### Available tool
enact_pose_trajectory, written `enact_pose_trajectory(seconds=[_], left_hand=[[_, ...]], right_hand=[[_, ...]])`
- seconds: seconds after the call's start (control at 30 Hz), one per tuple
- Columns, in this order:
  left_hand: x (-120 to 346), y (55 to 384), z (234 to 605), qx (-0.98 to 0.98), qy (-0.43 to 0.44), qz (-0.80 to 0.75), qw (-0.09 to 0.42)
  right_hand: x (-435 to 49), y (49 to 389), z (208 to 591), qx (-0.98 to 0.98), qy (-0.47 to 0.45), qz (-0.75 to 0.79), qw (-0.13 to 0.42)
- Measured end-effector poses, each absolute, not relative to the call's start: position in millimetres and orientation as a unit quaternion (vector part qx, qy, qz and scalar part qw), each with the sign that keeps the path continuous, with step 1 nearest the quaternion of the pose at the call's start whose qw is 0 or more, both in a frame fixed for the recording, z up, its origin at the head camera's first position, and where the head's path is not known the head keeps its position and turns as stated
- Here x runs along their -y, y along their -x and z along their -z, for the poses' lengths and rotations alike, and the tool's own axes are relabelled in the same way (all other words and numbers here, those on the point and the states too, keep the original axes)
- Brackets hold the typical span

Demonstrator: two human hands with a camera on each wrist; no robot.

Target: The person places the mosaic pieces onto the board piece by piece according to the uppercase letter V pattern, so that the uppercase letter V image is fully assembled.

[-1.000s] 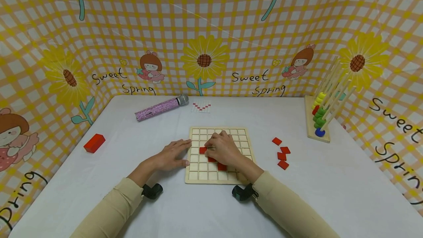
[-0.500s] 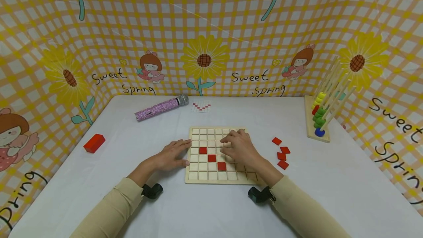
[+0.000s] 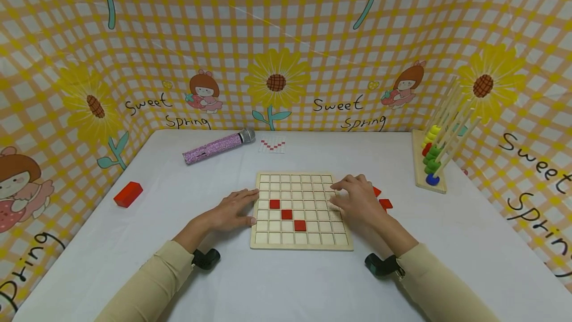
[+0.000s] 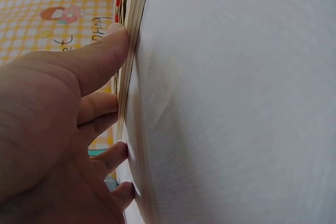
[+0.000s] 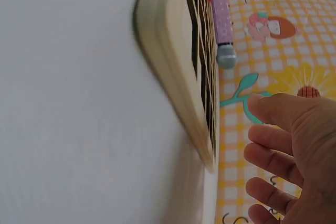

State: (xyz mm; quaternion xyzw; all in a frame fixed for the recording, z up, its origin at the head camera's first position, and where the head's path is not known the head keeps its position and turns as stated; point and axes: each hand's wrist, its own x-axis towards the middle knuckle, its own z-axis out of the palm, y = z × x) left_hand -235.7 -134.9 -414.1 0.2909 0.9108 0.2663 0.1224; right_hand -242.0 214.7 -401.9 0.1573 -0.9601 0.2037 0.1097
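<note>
A wooden grid board [image 3: 313, 237] lies mid-table, with red square tiles [image 3: 286, 214] in three of its cells along a diagonal. My left hand [image 3: 230, 211] rests at the board's left edge, and in the left wrist view its thumb [image 4: 107, 59] touches the wooden side. Over the board's right edge hovers my right hand [image 3: 357, 200], fingers loosely bent and holding nothing; the right wrist view shows a gap between thumb and fingers [image 5: 270, 156]. Loose red tiles [image 3: 385, 204] lie just beyond the right hand, which partly hides them.
At the back lie a glittery purple microphone [image 3: 214, 148] and a small card [image 3: 272, 145] with a red V pattern on a grid. A red block [image 3: 128, 194] sits at the left. A wooden peg stand [image 3: 430, 183] with coloured beads stands at the right.
My right hand has moved right from over the red tiles on the board to its right edge, uncovering the three tiles and covering some loose ones. The left hand has stayed still.
</note>
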Motion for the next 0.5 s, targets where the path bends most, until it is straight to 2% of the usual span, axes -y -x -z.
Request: enact_pose_trajectory(seconds=[0.3, 0.5], left_hand=[[135, 236, 415, -0.911, -0.287, -0.269, 0.122], [136, 237, 417, -0.912, -0.290, -0.265, 0.119]], right_hand=[[-250, 245, 403, 0.962, -0.127, -0.213, 0.112], [-268, 249, 405, 0.969, -0.096, -0.206, 0.091]])
